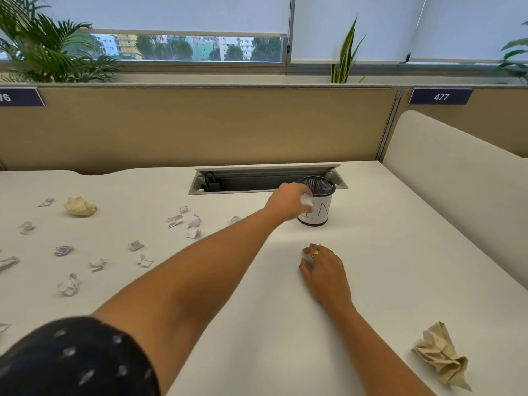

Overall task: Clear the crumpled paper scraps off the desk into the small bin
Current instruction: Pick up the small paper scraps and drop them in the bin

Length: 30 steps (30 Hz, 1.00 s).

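Beside the cable tray (243, 184), the small mesh bin (320, 211) stands upright, long axis vertical, mouth facing up. The left hand (287, 201) pinches a white scrap (306, 200) just beside its rim. Nearer, the right hand (325, 271) curls over another scrap (308, 259) on the desk (385, 252); more scraps (194, 232) lie scattered to the left

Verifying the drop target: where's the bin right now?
Head view: the bin stands right of centre on the desk, just before the cable tray's right end; the left hand holds a scrap at its rim.
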Motion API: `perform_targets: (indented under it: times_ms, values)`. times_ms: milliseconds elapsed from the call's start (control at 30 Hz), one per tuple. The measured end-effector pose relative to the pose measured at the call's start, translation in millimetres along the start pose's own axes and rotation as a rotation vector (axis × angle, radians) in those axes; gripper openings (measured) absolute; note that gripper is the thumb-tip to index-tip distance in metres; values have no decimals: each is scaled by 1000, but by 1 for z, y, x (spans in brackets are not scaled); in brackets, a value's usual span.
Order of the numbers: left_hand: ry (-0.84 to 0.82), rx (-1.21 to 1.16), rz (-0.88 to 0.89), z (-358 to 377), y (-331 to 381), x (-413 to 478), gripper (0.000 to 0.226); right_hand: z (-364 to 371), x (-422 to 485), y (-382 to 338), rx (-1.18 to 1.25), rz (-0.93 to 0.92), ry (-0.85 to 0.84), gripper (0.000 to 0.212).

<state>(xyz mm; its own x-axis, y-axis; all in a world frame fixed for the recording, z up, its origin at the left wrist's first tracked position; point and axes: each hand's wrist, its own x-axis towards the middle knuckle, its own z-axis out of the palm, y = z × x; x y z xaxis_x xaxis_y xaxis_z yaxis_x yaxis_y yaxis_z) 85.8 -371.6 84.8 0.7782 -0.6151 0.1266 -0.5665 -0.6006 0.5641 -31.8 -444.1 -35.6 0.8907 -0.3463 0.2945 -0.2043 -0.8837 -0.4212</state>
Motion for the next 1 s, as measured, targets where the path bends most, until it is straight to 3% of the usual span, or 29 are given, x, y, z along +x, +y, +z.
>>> perform_targets:
  times_ms: [233,533,733,1000]
  values:
    - [53,14,-49,-1,18,56,44,5,3,5,-27,-5,-18,37]
    - [79,21,-94,-8,11,70,77,9,2,6,-40,2,-15,36]
    - [140,-50,-130,-2,-11,33,61,8,0,4,-31,15,-18,36]
    - [165,-112,-161,41,-58,-83,41,4,-6,-5,-64,28,-18,36]
